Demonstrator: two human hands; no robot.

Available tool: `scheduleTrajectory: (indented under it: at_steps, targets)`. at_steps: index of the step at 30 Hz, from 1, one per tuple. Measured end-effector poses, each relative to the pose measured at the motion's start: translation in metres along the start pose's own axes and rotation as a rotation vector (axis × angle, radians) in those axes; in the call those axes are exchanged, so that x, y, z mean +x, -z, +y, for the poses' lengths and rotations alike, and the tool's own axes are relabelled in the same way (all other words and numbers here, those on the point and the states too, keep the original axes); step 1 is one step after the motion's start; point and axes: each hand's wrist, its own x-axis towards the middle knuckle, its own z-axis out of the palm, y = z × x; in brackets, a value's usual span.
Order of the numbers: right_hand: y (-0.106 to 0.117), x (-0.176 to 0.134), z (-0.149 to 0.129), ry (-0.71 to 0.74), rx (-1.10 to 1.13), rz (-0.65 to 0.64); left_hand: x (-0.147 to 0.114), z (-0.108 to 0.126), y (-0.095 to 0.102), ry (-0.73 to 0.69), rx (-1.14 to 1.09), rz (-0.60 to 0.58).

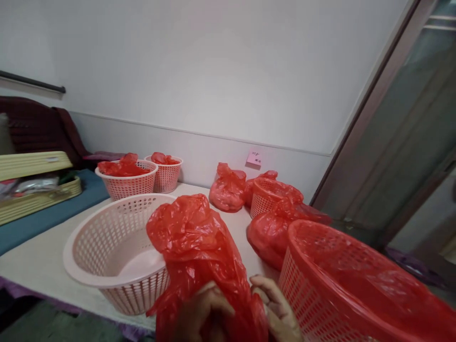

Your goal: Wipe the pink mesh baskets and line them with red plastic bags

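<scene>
A crumpled red plastic bag [199, 237] rises in front of me, thin and see-through in places. My left hand [204, 313], partly blurred, is closed on its lower part with the fingers curled. On the bag's right side my right hand [276, 308] is closed too, its fingers bent around the plastic. Just left of the bag stands a pale pink perforated basket [85, 266] with nothing inside its visible part. To the right of my right hand is a large basket lined with red plastic [320, 285]. The bottom of the held bag is out of view.
Filled red bags [228, 190] and a smaller red-covered basket [261, 199] sit toward the wall. Two pink baskets [128, 183] with red bags stand at the back left. A yellow case [42, 199] lies at far left. A pink note [253, 158] is on the wall.
</scene>
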Motion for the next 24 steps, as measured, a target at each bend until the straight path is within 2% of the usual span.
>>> scheduleTrajectory:
  at_steps: [2, 4, 7, 9, 12, 15, 17, 20, 22, 24]
  targets:
    - [0.001, 0.003, 0.019, -0.019, -0.042, -0.004, 0.007, -0.018, -0.008, 0.044, 0.067, 0.063]
    - [0.001, 0.011, 0.04, -0.024, -0.058, 0.014, 0.012, -0.038, -0.011, 0.186, 0.147, 0.079]
    - [0.005, 0.025, 0.073, -0.029, -0.048, 0.039, 0.015, -0.07, -0.008, 0.379, 0.242, 0.099]
    - [0.01, 0.034, 0.092, -0.032, -0.075, 0.04, 0.014, -0.09, -0.005, 0.432, 0.299, 0.077]
    - [0.02, 0.047, 0.108, -0.045, -0.244, 0.027, 0.011, -0.113, 0.002, 0.458, 0.328, 0.033]
    - [0.027, 0.056, 0.103, -0.007, -0.56, -0.027, 0.006, -0.127, 0.009, 0.481, 0.332, -0.012]
    - [0.025, 0.061, 0.089, 0.114, -0.815, -0.036, 0.002, -0.131, 0.011, 0.488, 0.321, -0.04]
    - [0.014, 0.07, 0.065, 0.438, -1.076, -0.015, -0.002, -0.13, 0.01, 0.466, 0.31, -0.048]
    - [0.002, 0.08, 0.057, 0.643, -1.188, -0.061, 0.0, -0.128, 0.006, 0.44, 0.31, -0.045]
    - [-0.008, 0.096, 0.058, 0.735, -1.328, -0.119, 0.003, -0.125, 0.002, 0.416, 0.315, -0.047]
